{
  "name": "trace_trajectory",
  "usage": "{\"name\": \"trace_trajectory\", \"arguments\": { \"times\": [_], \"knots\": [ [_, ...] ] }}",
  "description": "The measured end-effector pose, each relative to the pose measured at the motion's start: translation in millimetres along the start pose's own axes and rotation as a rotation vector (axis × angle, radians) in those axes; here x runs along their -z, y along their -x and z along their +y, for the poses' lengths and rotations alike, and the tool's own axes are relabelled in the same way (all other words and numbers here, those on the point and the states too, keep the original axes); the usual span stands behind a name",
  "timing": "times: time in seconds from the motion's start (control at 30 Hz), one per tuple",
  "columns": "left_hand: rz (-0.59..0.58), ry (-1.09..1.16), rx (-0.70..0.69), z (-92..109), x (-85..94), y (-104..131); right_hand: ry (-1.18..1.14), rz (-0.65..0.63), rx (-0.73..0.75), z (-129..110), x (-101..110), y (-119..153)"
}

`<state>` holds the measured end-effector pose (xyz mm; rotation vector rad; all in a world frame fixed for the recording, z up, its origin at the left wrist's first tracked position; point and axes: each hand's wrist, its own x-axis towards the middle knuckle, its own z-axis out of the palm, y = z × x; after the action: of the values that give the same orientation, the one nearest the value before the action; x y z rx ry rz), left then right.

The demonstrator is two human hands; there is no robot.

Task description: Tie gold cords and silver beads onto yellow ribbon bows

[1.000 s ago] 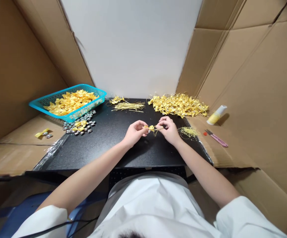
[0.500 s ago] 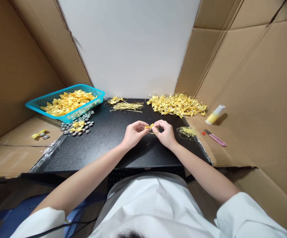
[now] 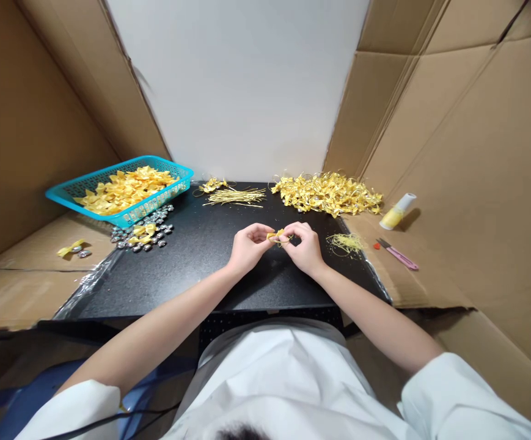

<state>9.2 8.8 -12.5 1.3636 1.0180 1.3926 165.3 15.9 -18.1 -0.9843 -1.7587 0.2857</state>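
- Yellow bow [image 3: 274, 234]: held between the two hands, above the middle of the black counter [image 3: 187, 275].
- Left hand [image 3: 248, 246]: grasping the bow's left side between thumb and fingers.
- Right hand [image 3: 305, 245]: thumb and fingers drawn together at the bow's right side, apparently pinching a thin yellow strand [image 3: 291, 238]; whether they also grip the bow cannot be told.
- Step in hand, as judged: fine fingertip work fastening the strand about the bow.
- Next move, as judged: calls for a firm left pinch holding the bow steady, with the right fingertips controlling the strand under light tension so that it does not slip.
- Hidden: the bow's middle and the strand's crossing lie largely behind the fingers; any knot or twist cannot be verified.
- Hard to make out: whether a silver piece is fixed to the held bow; individual items in the heap of bows [image 3: 329, 192] at the far right of the counter.
- Cut off: both upper arms, by the lower edge of view.
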Motion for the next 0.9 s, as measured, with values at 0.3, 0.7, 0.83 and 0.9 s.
{"name": "trace_trajectory", "arguments": {
  "times": [0.3, 0.7, 0.83, 0.9],
  "knots": [
    [0.037, -0.054, 0.064, -11, 4.1, -6, 0.225, -0.035, 0.067, -11, 6, 6],
    [-0.145, -0.184, 0.092, -8, 11.1, -5, 0.324, -0.568, -0.391, -10, 4, -34],
    [-0.133, -0.138, 0.137, -5, 10.7, -5, 0.000, -0.561, -0.502, -10, -1, -43],
    [-0.109, -0.067, 0.192, 0, 10.4, -5, -0.181, -0.494, -0.545, -11, -1, -42]
  ]
}}
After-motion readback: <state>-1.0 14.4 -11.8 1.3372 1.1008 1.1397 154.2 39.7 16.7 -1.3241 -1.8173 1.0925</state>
